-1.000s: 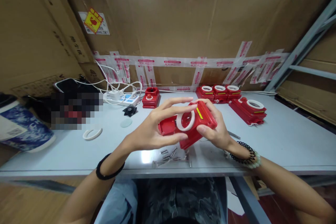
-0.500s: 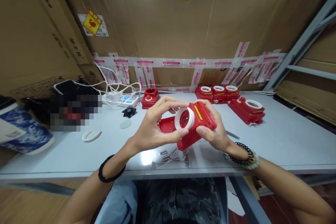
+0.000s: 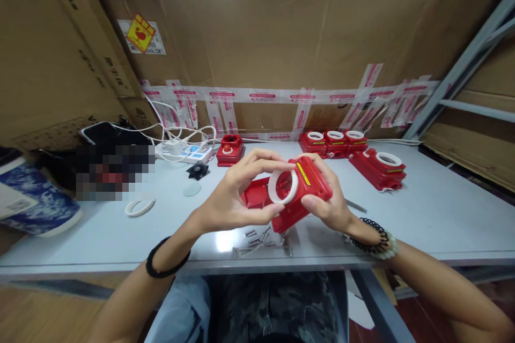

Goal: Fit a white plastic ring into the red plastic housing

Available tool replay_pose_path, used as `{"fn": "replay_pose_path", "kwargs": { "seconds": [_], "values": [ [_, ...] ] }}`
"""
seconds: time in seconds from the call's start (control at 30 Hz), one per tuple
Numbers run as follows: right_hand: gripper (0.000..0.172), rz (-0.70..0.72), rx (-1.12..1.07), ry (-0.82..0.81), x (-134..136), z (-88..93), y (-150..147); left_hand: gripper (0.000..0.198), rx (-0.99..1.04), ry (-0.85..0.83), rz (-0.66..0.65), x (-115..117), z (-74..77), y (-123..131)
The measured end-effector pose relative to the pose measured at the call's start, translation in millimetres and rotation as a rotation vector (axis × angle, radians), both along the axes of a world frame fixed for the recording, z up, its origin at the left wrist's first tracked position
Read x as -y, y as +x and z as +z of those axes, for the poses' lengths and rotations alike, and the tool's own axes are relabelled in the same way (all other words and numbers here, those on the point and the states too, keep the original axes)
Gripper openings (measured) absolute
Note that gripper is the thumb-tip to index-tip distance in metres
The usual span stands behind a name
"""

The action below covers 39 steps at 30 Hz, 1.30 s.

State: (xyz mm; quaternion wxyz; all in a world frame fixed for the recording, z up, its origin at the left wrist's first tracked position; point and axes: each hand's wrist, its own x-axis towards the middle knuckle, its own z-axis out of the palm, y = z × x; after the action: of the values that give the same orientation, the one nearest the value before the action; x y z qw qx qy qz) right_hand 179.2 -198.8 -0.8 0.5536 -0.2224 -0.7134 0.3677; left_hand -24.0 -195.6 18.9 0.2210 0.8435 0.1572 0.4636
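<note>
Gripping the red housing (image 3: 300, 209) at its right side, the person's right hand (image 3: 336, 202) holds it tilted above the bench (image 3: 446, 209), while the left hand (image 3: 227, 193) clasps the white ring (image 3: 272, 188) on its face, thumb at the lower rim, fingertips at the upper. Metal screws (image 3: 265, 236) lie below, near the bench's front edge; a second ring (image 3: 134, 214), a clear disc (image 3: 192, 188) and a black part (image 3: 197, 170) sit leftward. Behind: one red unit (image 3: 230, 153) beside a power strip (image 3: 185, 155); toward the right, three ringed units (image 3: 338, 148) side by side, a fourth (image 3: 370, 169) nearer.
</note>
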Motion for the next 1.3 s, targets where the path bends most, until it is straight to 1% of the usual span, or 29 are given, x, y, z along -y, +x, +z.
{"fn": "replay_pose_path", "kwargs": {
  "seconds": [0.17, 0.27, 0.3, 0.37, 0.43, 0.5, 0.6, 0.7, 0.77, 0.83, 0.87, 0.93, 1.0, 1.03, 1.1, 1.2, 1.3],
  "values": [
    [0.052, -0.001, -0.005, -0.001, -1.0, -0.7, -0.2, 0.055, -0.004, -0.029, -0.038, 1.5, -1.0, 0.0],
    [0.052, -0.008, 0.01, 0.002, 0.0, 0.5, -0.7, 0.061, 0.024, -0.05, -0.068, 2.2, -1.3, 1.6],
    [0.052, -0.012, 0.016, 0.003, 0.6, 1.1, -0.8, 0.064, 0.036, -0.053, -0.06, 2.3, -1.2, 2.3],
    [0.052, -0.017, 0.025, 0.002, 1.5, 1.8, -0.8, 0.066, 0.053, -0.039, 0.012, 2.4, -0.5, 3.5],
    [0.052, -0.017, 0.023, 0.006, 1.6, 1.8, -0.7, 0.06, 0.044, -0.012, 0.104, 2.3, 0.8, 3.6],
    [0.052, -0.022, 0.019, 0.015, 0.8, 1.1, -0.4, 0.053, 0.019, 0.016, 0.135, 2.3, 2.0, 2.7],
    [0.052, -0.044, 0.03, 0.016, -1.0, 0.2, -0.4, 0.05, -0.025, 0.037, 0.067, 2.0, 2.3, 0.8],
    [0.052, -0.052, 0.036, 0.006, -1.7, 0.4, -0.9, 0.057, -0.011, 0.038, 0.02, 1.8, 0.8, 1.3],
    [0.052, -0.049, 0.034, 0.008, -1.6, 0.5, -1.2, 0.06, 0.021, 0.033, 0.066, 1.8, -0.1, 2.7],
    [0.051, -0.05, 0.031, 0.015, -1.5, 0.2, -1.2, 0.055, 0.027, 0.031, 0.119, 1.8, -0.3, 3.4],
    [0.051, -0.053, 0.031, 0.02, -1.6, -0.1, -1.2, 0.05, 0.014, 0.031, 0.119, 1.7, -0.2, 3.2],
    [0.052, -0.06, 0.034, 0.024, -1.8, -0.5, -1.2, 0.046, -0.017, 0.036, 0.056, 1.3, -0.1, 2.0],
    [0.052, -0.068, 0.045, 0.021, -1.9, -0.5, -1.4, 0.053, -0.029, 0.035, -0.012, 1.0, -0.3, 0.9],
    [0.051, -0.073, 0.047, 0.023, -2.0, -0.3, -1.7, 0.057, -0.022, 0.039, -0.017, 0.9, -0.5, 0.8],
    [0.049, -0.081, 0.043, 0.037, -1.9, 0.1, -2.3, 0.063, -0.003, 0.051, 0.031, 1.3, -0.9, 1.5],
    [0.05, -0.086, 0.023, 0.052, -2.2, -0.2, -2.8, 0.057, -0.008, 0.052, 0.113, 2.5, -0.4, 3.2],
    [0.054, -0.107, 0.016, 0.053, -2.8, -1.0, -2.1, 0.053, -0.019, 0.027, 0.112, 3.0, 0.9, 3.1]
  ]
}}
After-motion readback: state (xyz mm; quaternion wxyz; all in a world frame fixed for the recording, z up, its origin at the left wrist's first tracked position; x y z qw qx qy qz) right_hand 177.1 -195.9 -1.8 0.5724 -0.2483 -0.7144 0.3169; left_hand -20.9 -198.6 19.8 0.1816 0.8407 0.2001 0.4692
